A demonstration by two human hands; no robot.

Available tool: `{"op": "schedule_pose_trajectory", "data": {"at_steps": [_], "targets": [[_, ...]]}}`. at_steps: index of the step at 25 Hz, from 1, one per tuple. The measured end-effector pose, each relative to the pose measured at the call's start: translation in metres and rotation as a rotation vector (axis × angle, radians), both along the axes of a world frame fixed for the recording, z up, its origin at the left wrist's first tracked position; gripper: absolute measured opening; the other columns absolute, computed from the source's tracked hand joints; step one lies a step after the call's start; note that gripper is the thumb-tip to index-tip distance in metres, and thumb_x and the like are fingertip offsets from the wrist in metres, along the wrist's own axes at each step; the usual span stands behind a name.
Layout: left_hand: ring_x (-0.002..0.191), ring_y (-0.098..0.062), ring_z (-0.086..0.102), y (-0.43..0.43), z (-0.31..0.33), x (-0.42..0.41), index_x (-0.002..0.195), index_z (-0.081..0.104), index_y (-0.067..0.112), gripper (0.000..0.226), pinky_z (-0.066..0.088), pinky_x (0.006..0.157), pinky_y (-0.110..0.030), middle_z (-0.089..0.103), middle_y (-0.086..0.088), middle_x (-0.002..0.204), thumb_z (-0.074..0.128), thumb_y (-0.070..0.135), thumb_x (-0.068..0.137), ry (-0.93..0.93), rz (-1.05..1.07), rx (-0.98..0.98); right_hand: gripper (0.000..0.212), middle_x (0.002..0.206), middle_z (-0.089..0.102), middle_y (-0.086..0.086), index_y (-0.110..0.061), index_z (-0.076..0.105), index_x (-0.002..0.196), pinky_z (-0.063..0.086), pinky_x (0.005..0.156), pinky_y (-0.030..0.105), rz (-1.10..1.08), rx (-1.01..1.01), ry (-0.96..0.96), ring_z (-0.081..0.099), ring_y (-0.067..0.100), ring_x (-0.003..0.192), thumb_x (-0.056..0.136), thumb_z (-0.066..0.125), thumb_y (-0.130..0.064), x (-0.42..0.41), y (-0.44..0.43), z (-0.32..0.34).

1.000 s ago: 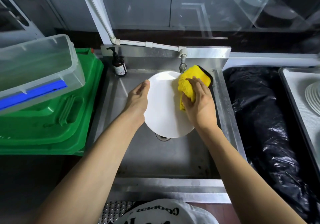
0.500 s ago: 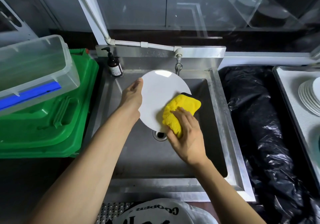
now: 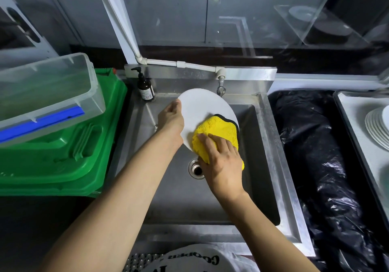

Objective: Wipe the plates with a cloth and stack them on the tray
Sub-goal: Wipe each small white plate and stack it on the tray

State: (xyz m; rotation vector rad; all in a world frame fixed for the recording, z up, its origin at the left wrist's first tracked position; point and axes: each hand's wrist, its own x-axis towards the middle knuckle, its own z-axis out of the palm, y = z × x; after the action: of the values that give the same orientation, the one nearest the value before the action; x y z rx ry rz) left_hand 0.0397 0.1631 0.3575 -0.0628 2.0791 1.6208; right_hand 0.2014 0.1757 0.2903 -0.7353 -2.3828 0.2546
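Over the steel sink (image 3: 271,145) I hold a white plate (image 3: 202,107), tilted, with its face toward me. My left hand (image 3: 171,119) grips its left rim. A yellow cloth (image 3: 216,132) with a black edge covers the plate's lower right part, and my right hand (image 3: 221,160) presses it against the plate with fingers spread over it. A stack of white plates (image 3: 376,128) lies on the grey tray (image 3: 349,111) at the far right.
A brown soap pump bottle (image 3: 145,88) stands at the sink's back left corner, and the tap (image 3: 220,84) hangs behind the plate. A clear tub (image 3: 46,90) rests on green crates (image 3: 69,151) at left. A black plastic bag (image 3: 315,155) lies between sink and tray.
My right hand with the cloth swept from the plate's upper right edge down to its lower right. The left hand kept its grip on the rim.
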Motion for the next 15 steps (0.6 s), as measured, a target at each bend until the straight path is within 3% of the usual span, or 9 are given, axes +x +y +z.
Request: {"op": "schedule_pose_trajectory", "data": {"at_steps": [3, 5, 7, 9, 13, 15], "targets": [[0.102, -0.024, 0.066, 0.001, 0.007, -0.001, 0.111, 0.071, 0.028, 0.022, 0.057, 0.09, -0.045, 0.071, 0.0, 0.106, 0.062, 0.041, 0.095, -0.027, 0.018, 0.077, 0.056, 0.103, 0.068, 0.006, -0.024, 0.062, 0.127, 0.054, 0.06, 0.036, 0.034, -0.042, 0.036, 0.066, 0.033, 0.085, 0.074, 0.081, -0.024, 0.003, 0.008, 0.004], [0.099, -0.028, 0.069, 0.002, 0.009, -0.002, 0.095, 0.07, 0.029, 0.012, 0.06, 0.079, -0.048, 0.073, 0.0, 0.103, 0.067, 0.041, 0.09, -0.125, -0.013, 0.111, 0.047, 0.104, 0.068, 0.002, -0.028, 0.063, 0.127, 0.055, 0.06, 0.035, 0.04, -0.112, 0.069, 0.066, 0.029, 0.087, 0.081, 0.075, -0.028, 0.005, 0.01, 0.009], [0.085, -0.029, 0.072, 0.001, 0.015, 0.0, 0.092, 0.069, 0.027, 0.015, 0.061, 0.069, -0.045, 0.074, -0.007, 0.097, 0.068, 0.042, 0.089, -0.235, -0.083, 0.159, 0.039, 0.102, 0.069, -0.005, -0.035, 0.062, 0.124, 0.057, 0.066, 0.035, 0.011, -0.306, 0.164, 0.067, 0.022, 0.085, 0.087, 0.074, -0.03, 0.008, 0.01, 0.017], [0.08, -0.029, 0.073, -0.001, 0.019, 0.001, 0.095, 0.072, 0.025, 0.021, 0.062, 0.069, -0.044, 0.075, -0.012, 0.091, 0.063, 0.045, 0.092, -0.294, -0.151, 0.205, 0.036, 0.094, 0.069, -0.011, -0.037, 0.064, 0.118, 0.057, 0.071, 0.035, 0.024, -0.627, 0.305, 0.066, 0.013, 0.081, 0.087, 0.078, -0.024, 0.011, 0.014, 0.026], [0.08, -0.025, 0.069, -0.009, 0.012, 0.0, 0.111, 0.069, 0.019, 0.019, 0.061, 0.063, -0.03, 0.072, -0.01, 0.102, 0.057, 0.026, 0.099, -0.105, -0.217, 0.156, 0.031, 0.093, 0.073, -0.003, -0.027, 0.07, 0.109, 0.063, 0.072, 0.043, 0.09, -1.026, 0.519, 0.07, 0.018, 0.084, 0.085, 0.082, -0.011, 0.02, 0.031, 0.034], [0.087, -0.022, 0.068, -0.012, -0.001, -0.004, 0.112, 0.067, 0.022, 0.018, 0.06, 0.073, -0.031, 0.069, -0.006, 0.108, 0.056, 0.021, 0.098, 0.089, -0.255, 0.053, 0.031, 0.095, 0.074, 0.006, -0.025, 0.072, 0.109, 0.062, 0.071, 0.041, 0.072, -1.171, 0.578, 0.069, 0.022, 0.084, 0.084, 0.082, -0.01, 0.025, 0.04, 0.034]]}}
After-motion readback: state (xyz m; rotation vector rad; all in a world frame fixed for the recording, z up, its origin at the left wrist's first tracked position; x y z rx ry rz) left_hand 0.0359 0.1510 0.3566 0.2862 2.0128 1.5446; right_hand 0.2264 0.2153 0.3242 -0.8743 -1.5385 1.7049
